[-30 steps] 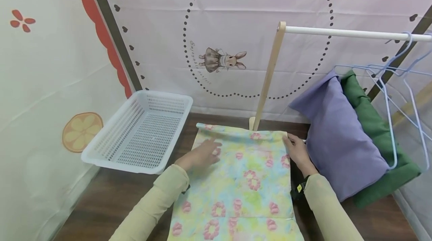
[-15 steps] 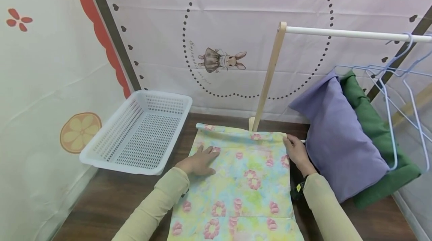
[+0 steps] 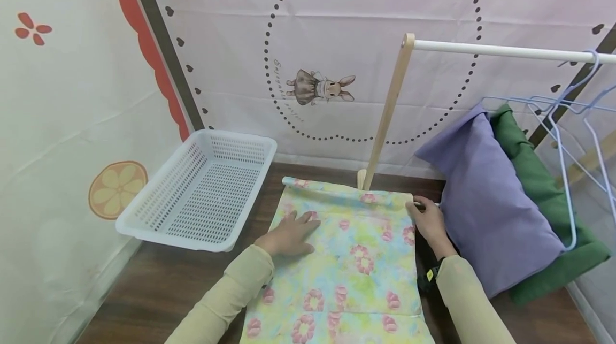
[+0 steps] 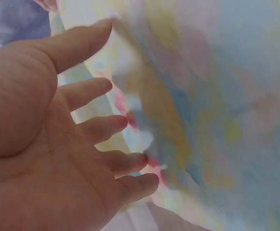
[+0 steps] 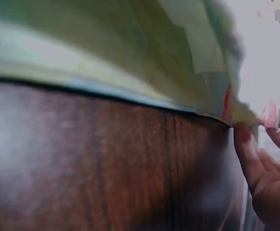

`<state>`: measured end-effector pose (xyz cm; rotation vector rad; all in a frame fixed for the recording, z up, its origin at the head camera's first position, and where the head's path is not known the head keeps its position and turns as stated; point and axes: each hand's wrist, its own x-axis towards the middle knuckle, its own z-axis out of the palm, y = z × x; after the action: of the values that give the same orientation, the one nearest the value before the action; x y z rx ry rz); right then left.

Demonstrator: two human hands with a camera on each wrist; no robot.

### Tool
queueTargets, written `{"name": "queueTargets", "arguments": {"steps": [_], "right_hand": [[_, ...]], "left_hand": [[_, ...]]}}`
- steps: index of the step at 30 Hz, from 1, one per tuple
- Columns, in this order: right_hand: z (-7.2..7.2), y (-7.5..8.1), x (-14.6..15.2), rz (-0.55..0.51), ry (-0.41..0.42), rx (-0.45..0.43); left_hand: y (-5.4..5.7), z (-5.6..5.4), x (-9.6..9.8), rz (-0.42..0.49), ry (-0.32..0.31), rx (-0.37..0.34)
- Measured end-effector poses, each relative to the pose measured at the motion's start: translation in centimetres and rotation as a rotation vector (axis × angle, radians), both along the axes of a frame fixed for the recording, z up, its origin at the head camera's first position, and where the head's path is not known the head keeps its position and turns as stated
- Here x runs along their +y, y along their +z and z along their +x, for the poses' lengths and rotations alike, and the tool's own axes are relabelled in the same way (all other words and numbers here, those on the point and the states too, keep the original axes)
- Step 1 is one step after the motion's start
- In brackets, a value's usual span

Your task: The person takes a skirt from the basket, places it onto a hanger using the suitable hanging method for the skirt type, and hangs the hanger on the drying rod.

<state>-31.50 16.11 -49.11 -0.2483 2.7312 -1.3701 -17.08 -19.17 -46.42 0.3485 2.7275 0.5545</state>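
A pastel floral cloth (image 3: 361,247) in yellow, blue and pink lies spread before me, its far edge rolled over into a narrow fold. On its left part rests my left hand (image 3: 289,236), fingers straight and spread; the left wrist view shows that palm (image 4: 48,139) with the fingertips at the fabric. My right hand (image 3: 428,222) is at the far right corner, pinching the edge between thumb and fingers. In the right wrist view the thumb (image 5: 248,154) meets the cloth's edge (image 5: 154,98) just above the dark wood surface.
A white plastic basket (image 3: 240,215) stands to the left. At right, a rack with a wooden post (image 3: 389,114) and white rail (image 3: 510,51) carries blue hangers (image 3: 563,157). Purple fabric (image 3: 486,199) and green fabric (image 3: 544,189) hang there, close to my right hand. A printed curtain backs everything.
My left hand, blurred in motion a second ago, has come to rest with fingers spread on the cloth. The right hand stays at the corner. The head view has shifted slightly.
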Motion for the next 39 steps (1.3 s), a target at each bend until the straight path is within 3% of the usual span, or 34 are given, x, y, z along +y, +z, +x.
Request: {"name": "queueTargets", "arguments": {"steps": [4, 9, 12, 17, 20, 24, 32, 39], "right_hand": [[1.2, 1.0, -0.1, 0.076, -0.022, 0.068], [4.5, 3.4, -0.5, 0.193, -0.027, 0.225], [6.8, 4.3, -0.7, 0.231, 0.090, 0.255], [9.2, 4.4, -1.0, 0.325, 0.391, 0.199], [9.9, 3.9, -1.1, 0.371, 0.515, 0.129], [10.4, 2.9, -1.0, 0.389, 0.578, 0.032], [10.6, 2.0, -0.4, 0.365, 0.576, -0.012], [10.9, 1.7, 0.2, 0.347, 0.569, 0.011]], "left_hand": [[0.5, 0.7, 0.6, 0.032, -0.019, -0.018], [0.8, 1.5, 1.0, 0.020, -0.032, -0.020], [1.1, 2.0, 1.4, 0.045, -0.053, -0.016], [1.3, 2.7, 1.7, 0.044, -0.081, -0.009], [1.2, 3.2, 1.4, 0.010, -0.075, -0.030], [0.5, 4.1, 0.9, -0.009, -0.068, -0.042], [-0.3, 4.8, 0.3, 0.041, -0.072, -0.004], [-0.7, 5.0, 0.3, 0.082, -0.070, 0.014]]}}
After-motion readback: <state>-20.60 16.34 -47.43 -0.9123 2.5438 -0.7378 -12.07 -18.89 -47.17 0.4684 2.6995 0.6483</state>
